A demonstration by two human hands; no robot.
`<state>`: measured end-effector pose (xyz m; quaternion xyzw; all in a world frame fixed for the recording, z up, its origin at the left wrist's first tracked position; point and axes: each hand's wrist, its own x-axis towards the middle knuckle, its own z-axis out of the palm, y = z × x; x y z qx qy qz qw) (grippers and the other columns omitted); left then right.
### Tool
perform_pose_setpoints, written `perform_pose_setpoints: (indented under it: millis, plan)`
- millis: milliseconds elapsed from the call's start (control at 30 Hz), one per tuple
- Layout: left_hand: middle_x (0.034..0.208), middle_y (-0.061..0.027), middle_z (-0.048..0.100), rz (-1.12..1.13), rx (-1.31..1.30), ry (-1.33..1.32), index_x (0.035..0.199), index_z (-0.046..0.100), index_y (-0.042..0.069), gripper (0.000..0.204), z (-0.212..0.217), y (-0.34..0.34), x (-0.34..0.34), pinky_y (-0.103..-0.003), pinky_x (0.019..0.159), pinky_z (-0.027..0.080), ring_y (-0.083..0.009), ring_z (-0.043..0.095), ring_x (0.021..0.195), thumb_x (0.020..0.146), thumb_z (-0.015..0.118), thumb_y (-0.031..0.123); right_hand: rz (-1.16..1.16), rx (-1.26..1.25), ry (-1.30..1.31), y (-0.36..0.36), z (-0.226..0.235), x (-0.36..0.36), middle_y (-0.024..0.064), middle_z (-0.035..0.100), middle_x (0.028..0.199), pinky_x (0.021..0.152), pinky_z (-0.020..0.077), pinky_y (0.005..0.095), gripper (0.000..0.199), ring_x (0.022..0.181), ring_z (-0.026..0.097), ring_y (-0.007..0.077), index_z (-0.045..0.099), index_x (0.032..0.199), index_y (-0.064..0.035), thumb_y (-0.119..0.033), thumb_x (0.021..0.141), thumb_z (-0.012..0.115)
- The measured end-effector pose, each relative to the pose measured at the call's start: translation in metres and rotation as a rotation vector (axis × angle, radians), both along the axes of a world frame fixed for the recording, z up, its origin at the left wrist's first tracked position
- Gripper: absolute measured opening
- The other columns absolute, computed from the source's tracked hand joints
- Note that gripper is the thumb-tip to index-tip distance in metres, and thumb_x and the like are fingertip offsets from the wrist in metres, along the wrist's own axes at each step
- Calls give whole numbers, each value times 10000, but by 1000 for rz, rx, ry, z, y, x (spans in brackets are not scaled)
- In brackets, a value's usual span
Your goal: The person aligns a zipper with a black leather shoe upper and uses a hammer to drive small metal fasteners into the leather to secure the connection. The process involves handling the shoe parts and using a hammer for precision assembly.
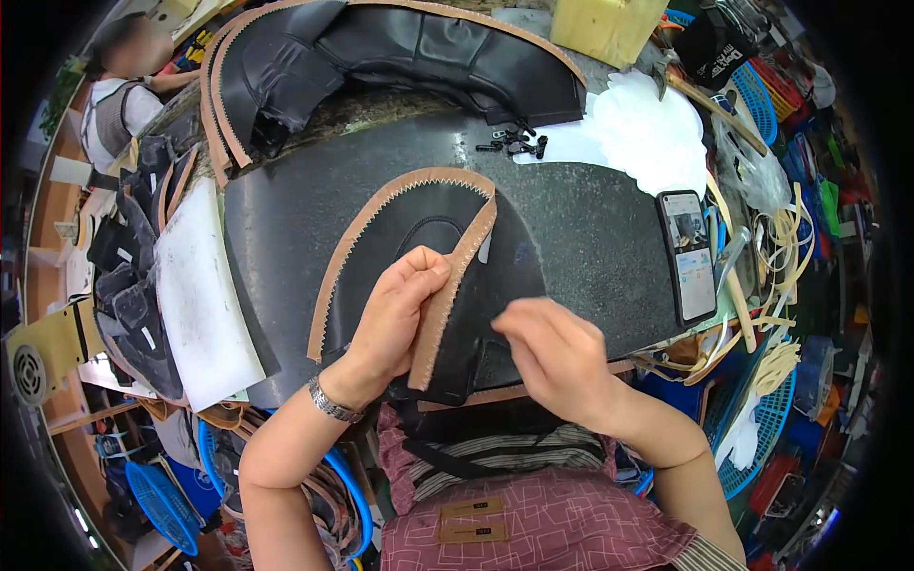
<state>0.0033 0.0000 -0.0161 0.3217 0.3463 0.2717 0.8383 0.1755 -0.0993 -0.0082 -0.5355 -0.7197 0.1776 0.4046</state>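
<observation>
A black leather shoe upper (400, 228) with a tan edge strip, zigzag-stitched along its rim, lies bent over the dark work slab in front of me. My left hand (392, 309), with a metal watch band at the wrist, pinches the folded-up tan strip between thumb and fingers. To the right of the upper, my right hand (557, 357) hovers with its fingers curled together, slightly blurred. Whatever its fingertips may hold is too small to make out. The lower part of the upper comes down to the slab's near edge, close to my apron.
Stacked black uppers (409, 48) lie along the far edge, near small black zipper pulls (514, 143). A phone (687, 257) and a hammer (714, 109) are at the right. A white sheet (205, 295) curves at the left. Someone (124, 95) sits at the far left.
</observation>
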Motion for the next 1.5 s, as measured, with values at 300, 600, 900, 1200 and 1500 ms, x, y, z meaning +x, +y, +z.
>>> perform_pose_setpoints:
  millis: [300, 600, 900, 1200, 1500]
  plan:
    - [1136, -153, 550, -360, 2156, 423, 1087, 517, 48, 406, 15, -10, 7, -360, 861, 461, -275, 577, 998, 698, 632, 40, 19, -488, -60, 19, -11, -2, 119, 544, 891, 696, 478, 418, 326, 819, 587, 327, 591, 1034, -44, -173, 754, 694]
    - [1037, -114, 583, -336, 1414, 582, 1084, 576, 40, 447, 1, -11, -27, -359, 821, 449, -287, 557, 961, 682, 758, 109, 14, -605, -74, 23, -4, -11, 98, 554, 917, 716, 473, 419, 229, 822, 600, 305, 615, 921, -55, -196, 759, 695]
    - [962, -84, 593, -206, 1254, 579, 1060, 582, 52, 442, -5, -17, -28, -328, 818, 445, -243, 565, 918, 664, 768, 111, -76, -437, -110, 18, -8, -20, 112, 554, 930, 655, 488, 418, 160, 800, 611, 305, 605, 896, -48, -145, 781, 656]
    - [975, -60, 514, -335, 1222, 788, 971, 650, 107, 360, 1, -25, -21, -362, 856, 338, -228, 481, 953, 642, 783, 164, 114, -393, -2, 23, -13, -5, 96, 548, 897, 654, 493, 388, 112, 743, 604, 283, 611, 872, -52, -73, 766, 643]
    - [980, -41, 492, -277, 1255, 737, 798, 689, 115, 150, -3, -31, -20, -361, 845, 303, -218, 449, 953, 674, 765, 153, -263, -29, -197, 119, -18, 84, 114, 602, 984, 758, 484, 357, 229, 846, 602, 290, 628, 994, -42, -45, 766, 634]
